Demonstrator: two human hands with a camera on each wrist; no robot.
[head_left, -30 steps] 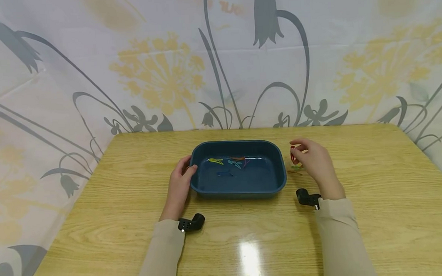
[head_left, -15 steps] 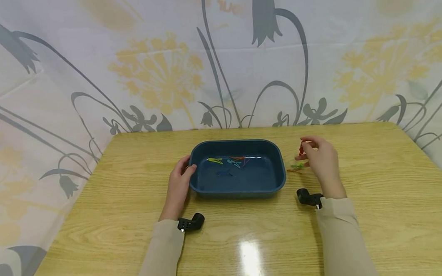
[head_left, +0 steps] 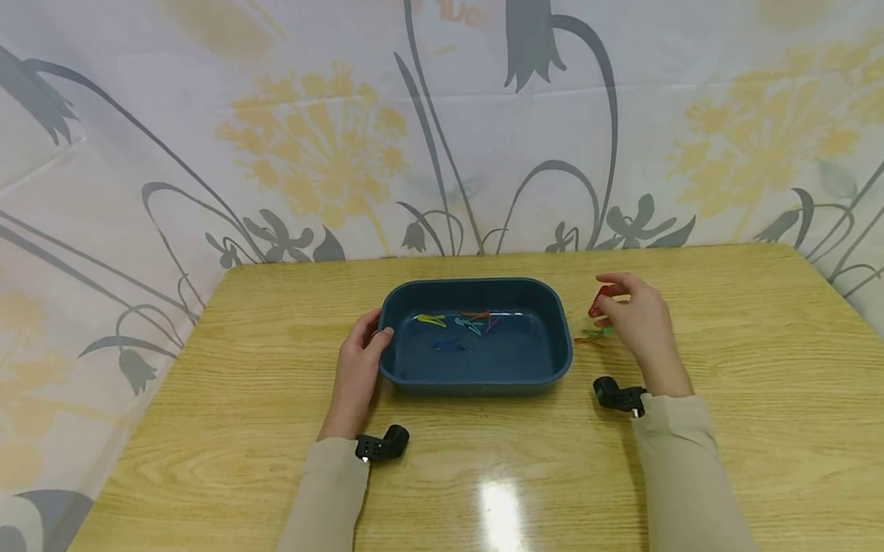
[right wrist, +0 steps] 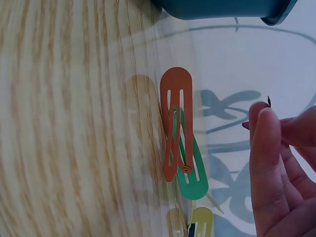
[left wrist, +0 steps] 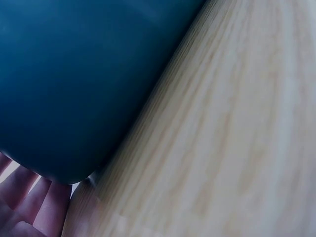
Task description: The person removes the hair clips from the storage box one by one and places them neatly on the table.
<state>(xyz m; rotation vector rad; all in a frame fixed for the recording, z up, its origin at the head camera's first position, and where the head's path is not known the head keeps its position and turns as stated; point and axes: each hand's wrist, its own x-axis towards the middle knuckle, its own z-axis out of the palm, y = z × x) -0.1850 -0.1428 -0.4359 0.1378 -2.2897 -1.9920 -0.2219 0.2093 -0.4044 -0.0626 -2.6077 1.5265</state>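
A dark blue rectangular tub (head_left: pixel 485 384) stands mid-table with several coloured hair clips lying inside. At its left end my left hand (head_left: pixel 358 365) grips the rim, thumb on top; in the left wrist view the fingers (left wrist: pixel 37 202) lie against the tub wall (left wrist: pixel 84 84). To the right of the tub, my right hand (head_left: pixel 641 324) pinches a red clip (head_left: pixel 599 301) above the table. Below it lie an orange clip (head_left: pixel 588 340) and a green clip (head_left: pixel 599 331); the right wrist view shows the orange clip (right wrist: pixel 176 98) overlapping the green clip (right wrist: pixel 193 186), beside a yellow clip (right wrist: pixel 201 222).
Inside the tub are a yellow clip (head_left: pixel 431 319), a light blue clip (head_left: pixel 468 325), a dark blue clip (head_left: pixel 449 345) and an orange clip (head_left: pixel 476 314). A patterned cloth (head_left: pixel 465 141) hangs behind the wooden table (head_left: pixel 453 492).
My right hand moved slightly right, away from the tub, then a little back left, with the red clip now tilted between its fingers. My left hand has stayed on the rim.
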